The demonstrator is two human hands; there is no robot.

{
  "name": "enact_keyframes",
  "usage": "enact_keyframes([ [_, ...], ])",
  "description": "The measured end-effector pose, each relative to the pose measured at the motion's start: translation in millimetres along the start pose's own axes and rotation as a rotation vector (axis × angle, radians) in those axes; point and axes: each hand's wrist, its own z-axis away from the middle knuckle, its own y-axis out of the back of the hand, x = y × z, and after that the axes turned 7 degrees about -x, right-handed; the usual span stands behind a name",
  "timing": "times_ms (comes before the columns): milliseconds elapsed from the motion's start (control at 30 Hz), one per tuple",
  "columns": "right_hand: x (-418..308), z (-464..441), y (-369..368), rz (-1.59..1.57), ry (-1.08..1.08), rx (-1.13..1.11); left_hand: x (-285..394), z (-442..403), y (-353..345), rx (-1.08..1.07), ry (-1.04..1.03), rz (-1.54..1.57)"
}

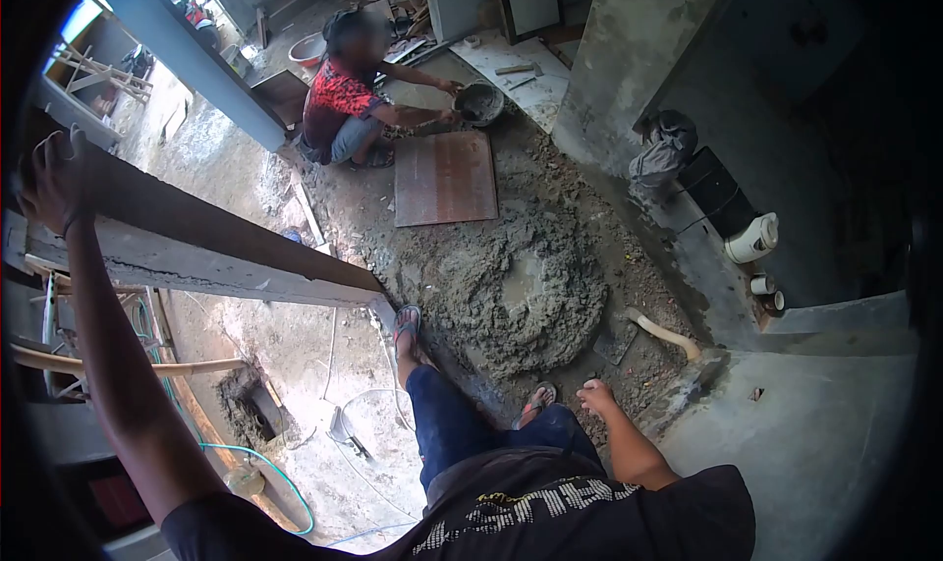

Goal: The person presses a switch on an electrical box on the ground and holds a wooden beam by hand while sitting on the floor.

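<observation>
My left hand (57, 180) is raised at the far left and rests against a concrete post (226, 222), fingers apart on its surface. Low on the right, my right hand (595, 397) hangs near my thigh with the fingers loosely bent and nothing visible in them. In front of my feet lies a ring-shaped heap of wet mortar (471, 306) with a pool of grey water (523, 282) in its hollow. Beyond it, a flat brownish board (447, 178) lies on the ground. Past the board, a crouching co-worker (339, 109) holds a black bucket (478, 103) with both hands.
A bent pale pipe (666, 333) sticks out beside the heap on the right. A hammer (514, 69) lies on a pale slab (535, 94) at the back. A white container (752, 239) stands on the right ledge. A green hose (295, 482) and cables cross the left floor, near a hole (257, 404).
</observation>
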Motion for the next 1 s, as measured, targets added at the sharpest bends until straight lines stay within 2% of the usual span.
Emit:
enact_keyframes([
  [367,-2,-7,-8,-0.015,0.031,-0.01,1,0,1,-0.053,0.027,-0.014],
  [567,-3,-7,-7,0.009,0.019,0.012,2,1,5,0.007,0.025,0.007],
  [667,-2,-5,-7,0.023,0.012,0.011,10,9,39,-0.13,0.044,-0.07],
  [733,-3,-5,-8,0.029,0.011,0.011,11,9,43,-0.128,0.061,-0.072],
  [1000,-6,-10,-9,0.012,0.033,0.008,8,4,26,-0.096,0.061,-0.023],
])
